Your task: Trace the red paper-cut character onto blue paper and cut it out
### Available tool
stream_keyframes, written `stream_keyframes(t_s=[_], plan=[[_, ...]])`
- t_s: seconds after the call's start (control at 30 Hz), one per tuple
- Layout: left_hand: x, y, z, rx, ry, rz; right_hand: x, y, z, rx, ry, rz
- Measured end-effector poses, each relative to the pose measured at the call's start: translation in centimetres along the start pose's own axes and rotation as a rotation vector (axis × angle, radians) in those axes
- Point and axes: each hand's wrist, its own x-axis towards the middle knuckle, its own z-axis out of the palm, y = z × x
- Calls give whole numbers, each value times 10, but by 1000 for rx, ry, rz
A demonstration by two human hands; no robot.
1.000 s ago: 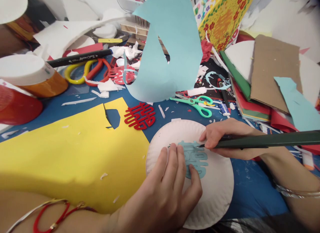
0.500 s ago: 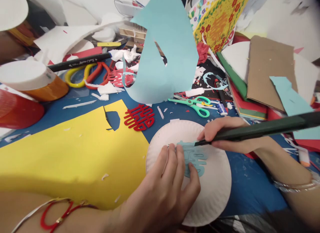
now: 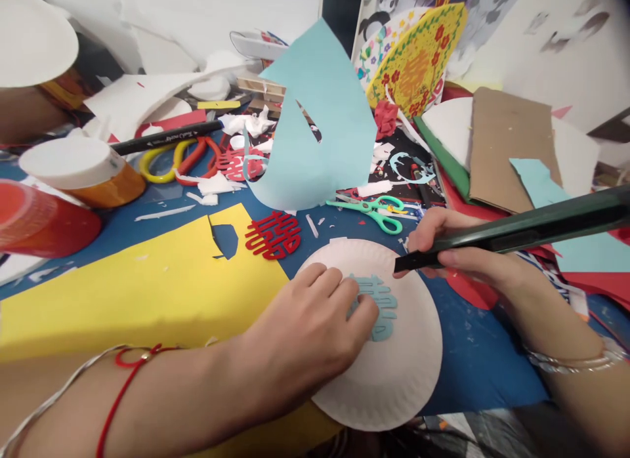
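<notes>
"While the right hand (image 3: 485, 268) has the dark cutter (image 3: 536, 224) up by the far right rim of the paper plate (image 3: 413, 369), what step would you call this?"

"Fine trimming of the blue cut-out (image 3: 385, 302), I'd judge, with the tip apparently clear of the paper. The piece lies on the plate, around its middle and a bit toward the far side."

"And how are the hands?"

"The right is wrapped around the cutter, thumb along the near side, tip pointing left. Whether any blade is out, I can't tell. The left hand (image 3: 319, 320) is half curled, knuckles up, over the left part of the cut-out."

"Pinching it, or just resting there?"

"Can't say; its fingertips are tucked out of sight."

"So what does the next move call for?"

"If more cutting is wanted, I'd steady the piece with the left fingers well off the cutting line, then set the tip on one chosen edge. Such narrow strips could tear if the piece slid."

"Is there another like it?"

"There's a red cut-out (image 3: 273, 235) of similar shape farther left, overlapping the right edge of the yellow sheet (image 3: 98, 294). The teal scissors (image 3: 367, 207) lie beyond the plate."
</notes>
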Motion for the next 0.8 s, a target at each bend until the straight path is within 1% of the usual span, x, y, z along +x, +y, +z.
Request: stream_keyframes(t_s=[0.1,0.2,0.27,0.37,0.5,0.7,0.8], plan=[[2,-3,-1,-69,-56,-48,0,0,0,228,-2,73],[3,-6,-4,-169,-107,-119,2,-1,1,267,-31,87],[3,-6,-4,-250,-122,-163,2,0,1,281,-34,83],[3,-7,0,-357,-83,-240,3,2,-1,292,-18,78],[3,-10,6,-483,-40,-327,5,4,-1,303,-36,59],[7,-13,11,-611,-44,-439,8,5,2,305,-59,66],[7,-14,12,-644,-22,-454,7,7,3,299,-72,76]])
